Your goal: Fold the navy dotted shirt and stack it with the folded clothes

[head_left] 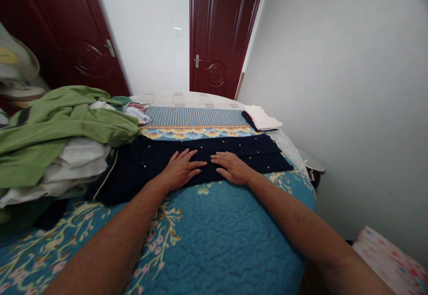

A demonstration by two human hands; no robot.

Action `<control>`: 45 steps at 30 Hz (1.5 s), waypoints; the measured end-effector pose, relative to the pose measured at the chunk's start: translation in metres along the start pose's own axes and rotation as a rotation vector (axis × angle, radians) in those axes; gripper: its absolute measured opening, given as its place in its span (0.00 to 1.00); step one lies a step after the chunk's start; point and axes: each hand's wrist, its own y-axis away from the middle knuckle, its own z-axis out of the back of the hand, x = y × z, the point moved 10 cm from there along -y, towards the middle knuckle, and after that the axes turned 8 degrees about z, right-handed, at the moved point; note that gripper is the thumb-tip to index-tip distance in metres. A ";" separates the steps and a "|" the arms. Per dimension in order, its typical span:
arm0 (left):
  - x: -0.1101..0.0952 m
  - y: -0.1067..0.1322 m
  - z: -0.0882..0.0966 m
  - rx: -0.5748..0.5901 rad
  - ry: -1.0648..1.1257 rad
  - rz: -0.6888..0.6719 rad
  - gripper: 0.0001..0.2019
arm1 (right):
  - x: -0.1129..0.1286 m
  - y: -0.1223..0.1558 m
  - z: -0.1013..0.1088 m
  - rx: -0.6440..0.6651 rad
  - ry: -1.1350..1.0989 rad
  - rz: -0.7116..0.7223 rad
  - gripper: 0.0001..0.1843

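Navy dotted cloth [264, 161] is being smoothed on blue quilt [214, 232] | left hand [182, 169], right hand [232, 168]: fingers being held spread, released | rumpled green clothes heap [60, 125] is being left aside

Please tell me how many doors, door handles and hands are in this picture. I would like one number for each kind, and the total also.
Doors: 2 (near dark red door, far dark red door)
Door handles: 2 (near door handle, far door handle)
Hands: 2 (left hand, right hand)
Total: 6
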 end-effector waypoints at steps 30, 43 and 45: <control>0.025 0.006 -0.003 -0.077 -0.056 0.345 0.53 | -0.256 0.118 0.060 -0.049 0.343 -1.067 0.38; 0.020 0.010 -0.001 -0.045 0.024 0.362 0.55 | -0.166 0.077 0.056 -0.286 0.456 -0.611 0.29; 0.021 0.011 0.002 -0.027 0.055 0.361 0.55 | -0.138 0.055 0.036 -0.231 0.407 -0.535 0.30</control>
